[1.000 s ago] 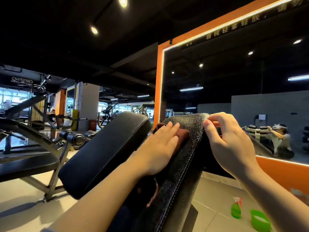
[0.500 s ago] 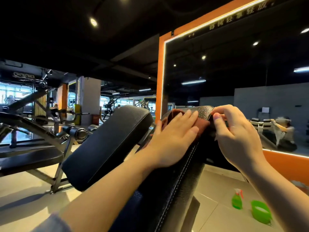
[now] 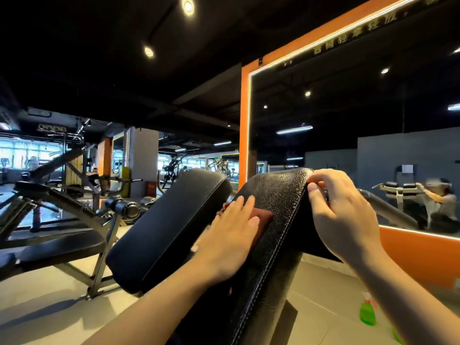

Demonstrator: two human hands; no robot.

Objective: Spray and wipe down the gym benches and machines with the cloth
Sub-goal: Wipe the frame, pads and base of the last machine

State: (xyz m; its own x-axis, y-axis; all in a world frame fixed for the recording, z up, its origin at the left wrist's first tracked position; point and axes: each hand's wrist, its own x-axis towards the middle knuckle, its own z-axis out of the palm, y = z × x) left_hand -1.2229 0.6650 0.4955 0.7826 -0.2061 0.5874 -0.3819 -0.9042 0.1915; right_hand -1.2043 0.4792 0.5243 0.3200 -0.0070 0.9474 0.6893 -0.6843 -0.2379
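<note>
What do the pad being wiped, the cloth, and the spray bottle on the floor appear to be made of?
Pad: likely black vinyl or faux leather, with a pebbled, glossy grain and a pale stitched seam. Cloth: soft matte reddish-brown fabric, possibly microfibre, under the left hand. Spray bottle: seemingly translucent green plastic, though blurred.

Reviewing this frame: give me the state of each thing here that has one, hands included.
Left hand: flat, fingers straight, pressing the cloth.
Cloth: dark red, spread against the bench pad, mostly covered.
Right hand: fingers curled over the bench pad's top edge.
Bench pad: inclined, black, glossy.
Spray bottle: green, upright on the floor, untouched.
</note>
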